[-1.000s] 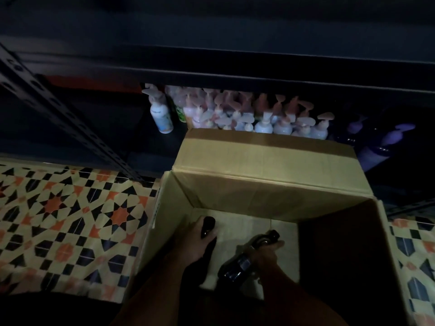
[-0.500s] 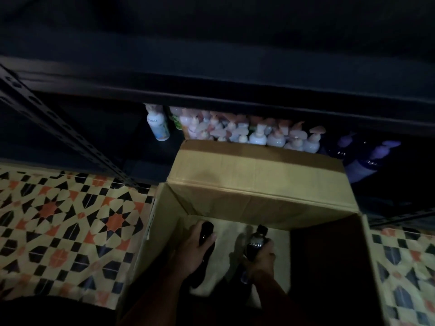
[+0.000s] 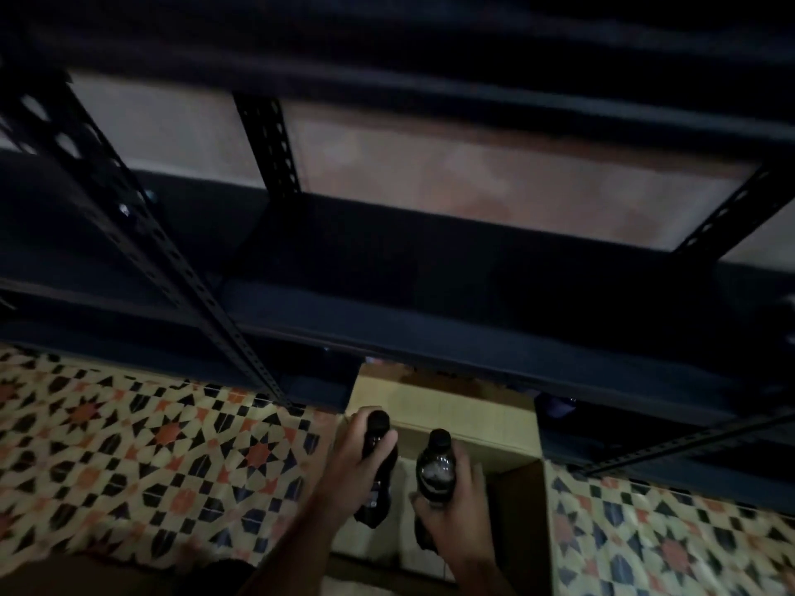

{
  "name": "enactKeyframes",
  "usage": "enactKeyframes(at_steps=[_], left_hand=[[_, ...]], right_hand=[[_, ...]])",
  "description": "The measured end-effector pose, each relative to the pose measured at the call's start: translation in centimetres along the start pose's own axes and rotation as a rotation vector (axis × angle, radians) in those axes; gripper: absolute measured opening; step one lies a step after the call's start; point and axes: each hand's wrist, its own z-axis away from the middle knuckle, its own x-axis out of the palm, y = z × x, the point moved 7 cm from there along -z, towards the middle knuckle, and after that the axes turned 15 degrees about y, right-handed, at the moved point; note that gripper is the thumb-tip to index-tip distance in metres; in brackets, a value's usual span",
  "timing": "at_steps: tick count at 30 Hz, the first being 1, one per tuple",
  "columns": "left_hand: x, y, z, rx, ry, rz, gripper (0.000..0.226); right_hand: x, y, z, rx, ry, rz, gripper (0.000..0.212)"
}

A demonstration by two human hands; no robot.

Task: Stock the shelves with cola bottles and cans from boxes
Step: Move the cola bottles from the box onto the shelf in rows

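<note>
Now two cola bottles are held above the open box, below the dark shelves.
Shelving [image 3: 430,268] spans the top, the cardboard box [image 3: 443,406] on the tiled floor [image 3: 150,458]; left hand [image 3: 348,475] grips one bottle [image 3: 378,466], right hand [image 3: 456,514] grips the other bottle [image 3: 436,466], both upright.

Dim shop or stockroom, by look of it. Dark metal shelving [image 3: 430,337] in front of me, slotted perforated uprights [image 3: 172,268], bare shelf boards, plain wall [image 3: 494,182] behind. Patterned tile floor [image 3: 142,458] underneath, star motif in orange, black, cream. Open cardboard box [image 3: 451,410] on floor near shelf foot. Dark bottle [image 3: 435,468] in each of my hands, stock-type goods.
</note>
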Motion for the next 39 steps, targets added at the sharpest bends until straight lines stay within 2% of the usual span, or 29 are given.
enactKeyframes(at_steps=[3,6,10,13,19,25,31,39], left_hand=[[-3.9,7.5,2.1,0.101,0.054,0.023,0.028],[-8.1,14.6,3.6,0.234,0.184,-0.008,0.021],[-13.3,22.8,4.9,0.338,0.338,0.004,0.032],[-16.5,28.1,5.4,0.385,0.415,0.019,0.041],[-22.6,37.4,5.5,0.523,0.575,0.134,0.042],[-27.7,46.9,5.9,0.704,0.784,0.133,0.017],[-30.8,53.5,4.8,0.695,0.832,0.222,0.02],[-32.2,57.5,2.2,0.737,0.752,0.341,0.014]], right_hand=[[-4.6,-8.1,1.2,-0.117,0.039,-0.045,0.099],[-7.8,-15.2,1.9,-0.21,0.087,-0.075,0.102],[-10.7,-23.8,2.2,-0.312,0.137,-0.116,0.108],[-12.7,-30.2,2.5,-0.429,0.177,-0.135,0.104],[-16.8,-41.4,2.1,-0.524,0.298,-0.19,0.108],[-20.3,-51.0,1.1,-0.708,0.403,-0.238,0.106],[-23.6,-58.5,-0.3,-0.78,0.521,-0.278,0.107],[-24.5,-63.4,-2.6,-0.773,0.581,-0.26,0.105]])
